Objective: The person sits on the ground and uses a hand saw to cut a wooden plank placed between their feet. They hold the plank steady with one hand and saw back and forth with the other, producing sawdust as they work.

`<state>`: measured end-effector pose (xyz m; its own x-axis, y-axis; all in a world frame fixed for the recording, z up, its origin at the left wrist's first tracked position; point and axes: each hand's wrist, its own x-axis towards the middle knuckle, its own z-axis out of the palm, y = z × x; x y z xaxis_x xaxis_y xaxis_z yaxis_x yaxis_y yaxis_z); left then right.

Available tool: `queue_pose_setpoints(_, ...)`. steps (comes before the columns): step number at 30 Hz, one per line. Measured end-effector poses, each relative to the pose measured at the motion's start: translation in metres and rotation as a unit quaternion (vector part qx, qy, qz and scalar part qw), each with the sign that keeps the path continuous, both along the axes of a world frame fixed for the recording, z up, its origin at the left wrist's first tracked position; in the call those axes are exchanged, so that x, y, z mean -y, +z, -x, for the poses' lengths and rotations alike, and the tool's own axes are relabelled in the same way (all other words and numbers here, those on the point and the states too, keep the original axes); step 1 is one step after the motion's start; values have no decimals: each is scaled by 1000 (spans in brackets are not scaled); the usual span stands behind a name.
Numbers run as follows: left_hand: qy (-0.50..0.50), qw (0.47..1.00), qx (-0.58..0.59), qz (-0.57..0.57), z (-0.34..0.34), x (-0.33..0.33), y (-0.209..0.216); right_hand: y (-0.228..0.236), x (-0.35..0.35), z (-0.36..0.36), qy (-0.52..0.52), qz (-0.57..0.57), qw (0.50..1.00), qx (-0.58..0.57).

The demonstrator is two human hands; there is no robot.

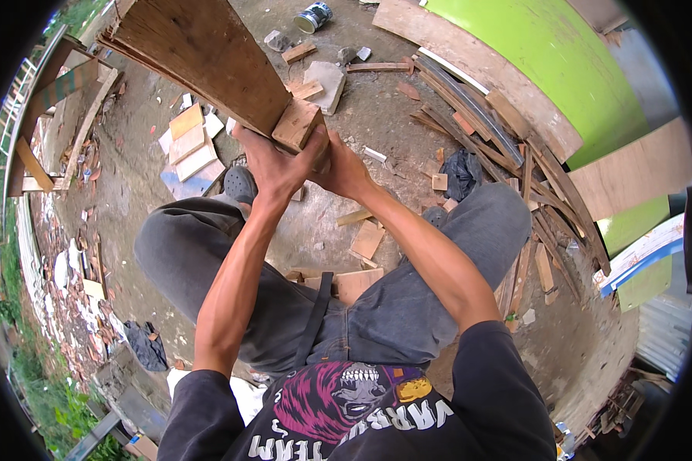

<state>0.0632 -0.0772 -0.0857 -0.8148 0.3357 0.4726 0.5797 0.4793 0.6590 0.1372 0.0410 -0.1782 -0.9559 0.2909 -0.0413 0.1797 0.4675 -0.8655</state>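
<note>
A long, thick wooden plank (200, 58) with a rough, splintered edge rises from between my hands toward the upper left. Against its near end sits a short, lighter wooden block (298, 127). My left hand (275, 163) is closed around the block from the near side, its thumb along the block's right side. On the right, my right hand (343, 167) is closed on the same block, with most of its fingers hidden behind the wood. Whether the block is fixed to the plank, I cannot tell.
Small wooden pieces (192, 142) lie beyond my left knee, near a grey stone slab (325, 86). Offcuts (368, 240) are scattered between my legs. Long wood strips (469, 138) and a green panel (530, 69) lie to the right. A tin can (313, 17) is farther off.
</note>
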Motion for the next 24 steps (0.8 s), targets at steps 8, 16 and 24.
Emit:
queue_pose_setpoints(8,-25,1000,4,-6,7,-9,-1,-2,3,7,-58,-66,992,-94)
queue_pose_setpoints(16,-21,998,1,-54,7,-11,-9,-13,3,7,-30,-26,998,-41)
queue_pose_setpoints(24,-52,998,7,-37,5,-5,-14,-21,4,7,-49,-13,997,-63)
